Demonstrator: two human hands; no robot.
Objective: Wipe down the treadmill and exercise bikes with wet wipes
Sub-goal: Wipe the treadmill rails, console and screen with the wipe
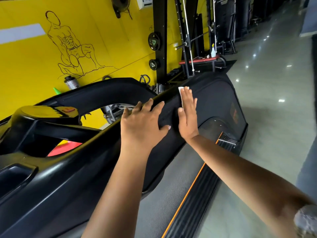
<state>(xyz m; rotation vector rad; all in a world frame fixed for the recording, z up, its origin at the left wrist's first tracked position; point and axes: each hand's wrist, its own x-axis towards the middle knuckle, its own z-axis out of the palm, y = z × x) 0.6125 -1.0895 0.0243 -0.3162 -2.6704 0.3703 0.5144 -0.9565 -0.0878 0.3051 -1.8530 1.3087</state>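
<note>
A person leans over a black treadmill (164, 194). The right hand (187, 114) lies flat with straight fingers, pressing a white wet wipe (180, 91) onto the far end of the front cover (216, 103). Just to its left, the left hand (144, 122) rests with fingers spread over the cover's raised edge. Nothing pinches the wipe, so a quick stroke could bunch it or leave it behind, and the bracing left hand might slip if the surface is damp.

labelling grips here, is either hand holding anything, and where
Nothing is gripped. The right hand presses the white wipe flat on the treadmill cover; the left hand rests on its ridge.
</note>
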